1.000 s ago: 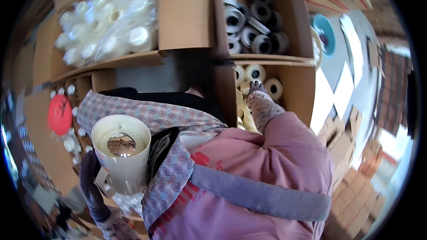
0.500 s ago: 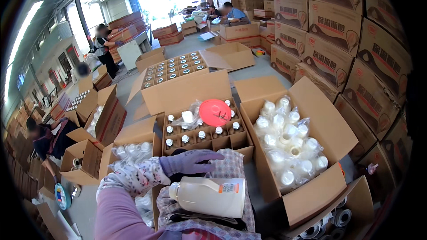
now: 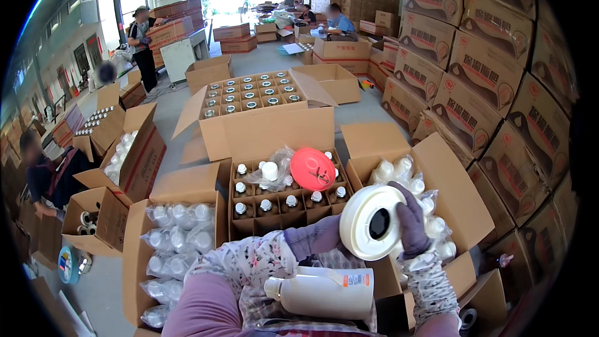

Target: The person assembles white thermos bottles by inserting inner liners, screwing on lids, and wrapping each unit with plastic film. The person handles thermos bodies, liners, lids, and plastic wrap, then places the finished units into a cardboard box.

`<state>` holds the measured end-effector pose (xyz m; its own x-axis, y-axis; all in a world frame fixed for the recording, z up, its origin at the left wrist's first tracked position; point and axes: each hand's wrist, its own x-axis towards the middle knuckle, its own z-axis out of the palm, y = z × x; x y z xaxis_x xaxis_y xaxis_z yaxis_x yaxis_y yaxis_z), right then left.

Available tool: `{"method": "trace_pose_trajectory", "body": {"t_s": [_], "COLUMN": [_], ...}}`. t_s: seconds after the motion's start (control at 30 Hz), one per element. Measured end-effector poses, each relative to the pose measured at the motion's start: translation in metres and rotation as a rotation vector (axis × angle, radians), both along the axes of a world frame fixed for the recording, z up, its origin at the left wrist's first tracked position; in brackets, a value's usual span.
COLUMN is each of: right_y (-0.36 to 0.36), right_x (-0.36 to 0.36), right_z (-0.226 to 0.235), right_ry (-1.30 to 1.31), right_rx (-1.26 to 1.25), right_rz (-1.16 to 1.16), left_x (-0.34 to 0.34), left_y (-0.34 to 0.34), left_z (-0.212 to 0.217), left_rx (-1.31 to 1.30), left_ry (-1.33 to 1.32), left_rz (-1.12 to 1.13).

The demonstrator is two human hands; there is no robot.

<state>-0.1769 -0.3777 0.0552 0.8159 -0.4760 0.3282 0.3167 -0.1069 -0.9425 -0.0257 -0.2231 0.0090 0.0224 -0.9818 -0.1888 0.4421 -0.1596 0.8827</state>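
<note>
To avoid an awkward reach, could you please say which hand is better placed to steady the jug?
Probably the left hand: it appears nearer the jug, at the left edge of the ring, while the right hand grips the opposite side.

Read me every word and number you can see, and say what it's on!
I won't copy words, but print shows here:
Stacked brown boxes: big dark characters, round red marks.
White bottle: orange label, too tiny to read.
Open box farther back at left: red print, too blurred.
Red plate: dark marks; I can't tell if they're writing.
</note>
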Motion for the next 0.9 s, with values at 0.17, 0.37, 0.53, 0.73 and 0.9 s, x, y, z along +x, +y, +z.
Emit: {"method": "trace_pose_trajectory", "body": {"t_s": [0.17, 0.37, 0.53, 0.73, 0.9], "right_y": [-0.001, 0.023, 0.024, -0.030, -0.034], "right_x": [0.059, 0.106, 0.115, 0.118, 0.035], "right_z": [-0.033, -0.013, -0.012, -0.056, -0.065], "right_ry": [0.129, 0.281, 0.175, 0.308, 0.279], "right_rx": [-0.481, -0.088, 1.112, 0.156, 0.361], "right_rz": [-0.009, 0.487, 0.998, 0.779, 0.578], "left_x": [0.038, 0.052, 0.063, 0.066, 0.007], "left_y": [0.015, 0.021, 0.040, 0.081, 0.142], "left_z": [-0.018, -0.028, -0.003, 0.016, 0.003], "left_rx": [-0.060, -0.532, -0.803, -0.770, 0.030], "left_ry": [0.014, -0.576, -1.875, -1.615, -1.244], "left_rz": [0.232, 0.563, 0.483, 0.289, 0.183]}}
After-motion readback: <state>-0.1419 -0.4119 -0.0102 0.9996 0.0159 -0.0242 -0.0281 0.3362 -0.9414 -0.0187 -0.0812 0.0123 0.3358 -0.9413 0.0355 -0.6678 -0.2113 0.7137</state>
